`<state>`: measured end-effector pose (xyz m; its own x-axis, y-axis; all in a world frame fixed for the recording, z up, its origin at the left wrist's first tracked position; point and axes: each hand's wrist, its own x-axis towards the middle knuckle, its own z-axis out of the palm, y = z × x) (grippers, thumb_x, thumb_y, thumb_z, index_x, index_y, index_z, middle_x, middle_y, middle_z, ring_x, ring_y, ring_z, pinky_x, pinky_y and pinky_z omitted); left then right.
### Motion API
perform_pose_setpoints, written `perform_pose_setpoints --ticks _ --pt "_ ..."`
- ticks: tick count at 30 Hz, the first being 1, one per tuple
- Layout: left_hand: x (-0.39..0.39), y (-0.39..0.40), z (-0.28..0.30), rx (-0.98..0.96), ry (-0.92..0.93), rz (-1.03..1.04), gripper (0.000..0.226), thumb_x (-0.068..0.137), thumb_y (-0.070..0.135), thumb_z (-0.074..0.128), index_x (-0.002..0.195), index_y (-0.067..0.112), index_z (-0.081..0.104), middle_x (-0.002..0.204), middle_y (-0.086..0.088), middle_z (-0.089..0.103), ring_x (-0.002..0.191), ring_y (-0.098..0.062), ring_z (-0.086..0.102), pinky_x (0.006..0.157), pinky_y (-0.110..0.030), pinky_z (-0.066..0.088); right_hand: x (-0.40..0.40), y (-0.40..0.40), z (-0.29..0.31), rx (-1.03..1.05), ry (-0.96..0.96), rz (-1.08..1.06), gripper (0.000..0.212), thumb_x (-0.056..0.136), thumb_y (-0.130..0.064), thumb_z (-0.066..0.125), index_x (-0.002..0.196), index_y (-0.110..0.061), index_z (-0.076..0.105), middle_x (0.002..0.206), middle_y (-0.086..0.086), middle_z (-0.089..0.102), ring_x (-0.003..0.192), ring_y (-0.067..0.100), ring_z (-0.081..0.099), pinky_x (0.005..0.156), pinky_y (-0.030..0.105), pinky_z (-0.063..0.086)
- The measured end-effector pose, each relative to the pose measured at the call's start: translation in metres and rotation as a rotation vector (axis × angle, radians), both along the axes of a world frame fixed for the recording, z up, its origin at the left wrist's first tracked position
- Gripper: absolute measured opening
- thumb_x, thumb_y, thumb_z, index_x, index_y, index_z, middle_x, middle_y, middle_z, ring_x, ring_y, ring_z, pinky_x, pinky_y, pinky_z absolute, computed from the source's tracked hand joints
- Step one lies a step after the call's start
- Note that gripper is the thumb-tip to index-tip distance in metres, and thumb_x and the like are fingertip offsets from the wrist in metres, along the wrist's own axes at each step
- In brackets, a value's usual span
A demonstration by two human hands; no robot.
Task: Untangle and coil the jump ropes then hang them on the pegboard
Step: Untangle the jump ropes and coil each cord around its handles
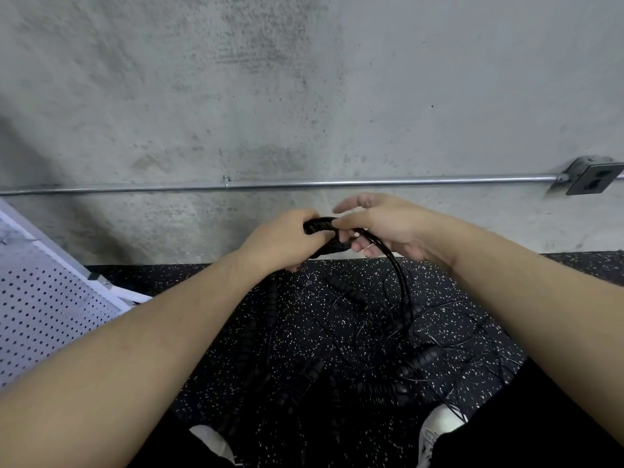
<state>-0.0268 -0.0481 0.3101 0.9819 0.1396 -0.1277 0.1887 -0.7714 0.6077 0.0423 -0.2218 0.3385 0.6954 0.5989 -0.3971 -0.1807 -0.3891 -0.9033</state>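
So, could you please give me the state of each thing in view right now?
left hand: grips black handles.
right hand: pinches the cord.
held jump rope: partly coiled, loop hanging down.
jump ropes on floor: tangled, uncoiled.
pegboard: leaning, nothing visibly hung.

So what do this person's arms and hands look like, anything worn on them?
Both forearms are bare right up to the frame edge: no sleeves, gloves or watch show. The left hand and right hand are bare too, with no rings visible.
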Motion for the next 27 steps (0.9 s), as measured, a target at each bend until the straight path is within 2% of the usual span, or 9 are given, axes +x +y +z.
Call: perform_pose_setpoints --ticks 3,5,8,13,17,20,24,25,27 --pt "-0.001 0.000 -0.001 0.008 -0.046 0.029 0.020 0.098 0.050 0.056 0.110 0.034 0.061 0.082 0.007 0.072 0.055 -0.014 0.071 0.057 -0.033 0.062 -0.003 -0.002 0.001 -0.106 0.093 0.110 0.021 0.105 -0.026 0.052 0.119 -0.010 0.057 0.059 -0.003 0.046 0.046 0.008 0.041 0.038 0.017 0.037" --pt "0.001 0.001 -0.004 -0.020 -0.059 0.053 0.020 0.099 0.047 0.056 0.111 0.032 0.060 0.083 0.006 0.072 0.061 -0.016 0.072 0.063 -0.039 0.063 -0.005 -0.001 0.003 -0.157 0.105 0.166 0.032 0.108 -0.037 0.044 0.116 -0.011 0.061 0.056 -0.008 0.033 0.046 0.006 0.026 0.038 0.015 0.024" --pt "0.003 0.002 -0.008 -0.102 -0.070 0.094 0.019 0.100 0.046 0.055 0.110 0.031 0.054 0.087 0.003 0.071 0.073 -0.021 0.074 0.069 -0.047 0.063 -0.005 0.007 0.002 -0.093 0.104 0.117 0.043 0.109 -0.045 0.036 0.097 -0.013 0.062 0.056 -0.009 0.026 0.048 0.008 0.018 0.039 0.018 0.014" --pt "0.003 -0.002 -0.001 -0.362 -0.057 0.202 0.017 0.102 0.037 0.054 0.113 0.025 0.050 0.095 -0.003 0.068 0.073 -0.022 0.072 0.069 -0.041 0.065 -0.005 0.013 -0.003 0.015 0.267 0.076 0.039 0.109 -0.042 0.035 0.079 -0.021 0.046 0.056 -0.009 0.029 0.046 0.006 0.023 0.039 0.016 0.019" --pt "0.005 -0.003 0.002 -0.667 0.046 0.314 0.017 0.101 0.032 0.058 0.113 0.021 0.052 0.094 -0.011 0.070 0.062 -0.025 0.068 0.049 -0.028 0.053 -0.006 0.015 -0.001 0.079 0.304 0.042 0.036 0.109 -0.041 0.037 0.079 -0.022 0.045 0.056 -0.009 0.031 0.045 0.004 0.026 0.039 0.014 0.025" --pt "0.005 -0.003 0.005 -0.830 0.096 0.359 0.017 0.100 0.030 0.062 0.108 0.019 0.051 0.089 -0.012 0.070 0.059 -0.026 0.068 0.046 -0.024 0.047 -0.006 0.015 0.001 0.042 0.111 0.020 0.033 0.108 -0.041 0.042 0.082 -0.021 0.048 0.052 -0.010 0.030 0.044 0.006 0.021 0.037 0.017 0.017" --pt "0.003 0.000 0.010 -0.993 0.148 0.332 0.019 0.097 0.031 0.064 0.107 0.018 0.055 0.083 -0.008 0.071 0.061 -0.024 0.066 0.047 -0.023 0.045 -0.010 0.016 0.003 -0.027 -0.189 0.018 0.034 0.105 -0.044 0.047 0.085 -0.019 0.058 0.051 -0.013 0.037 0.046 0.006 0.028 0.042 0.021 0.021" --pt "0.001 0.000 0.011 -1.023 0.168 0.306 0.017 0.098 0.032 0.061 0.102 0.016 0.060 0.083 -0.007 0.070 0.062 -0.022 0.065 0.047 -0.022 0.045 -0.009 0.016 0.002 -0.028 -0.223 0.008 0.034 0.105 -0.044 0.047 0.085 -0.019 0.060 0.050 -0.014 0.037 0.045 0.006 0.029 0.042 0.021 0.023" --pt "0.001 -0.001 0.013 -1.044 0.185 0.282 0.031 0.100 0.042 0.055 0.087 0.016 0.065 0.083 -0.005 0.068 0.064 -0.020 0.063 0.048 -0.021 0.044 -0.010 0.015 0.002 -0.026 -0.271 0.006 0.035 0.105 -0.044 0.047 0.084 -0.020 0.061 0.049 -0.014 0.037 0.044 0.005 0.029 0.042 0.021 0.024"
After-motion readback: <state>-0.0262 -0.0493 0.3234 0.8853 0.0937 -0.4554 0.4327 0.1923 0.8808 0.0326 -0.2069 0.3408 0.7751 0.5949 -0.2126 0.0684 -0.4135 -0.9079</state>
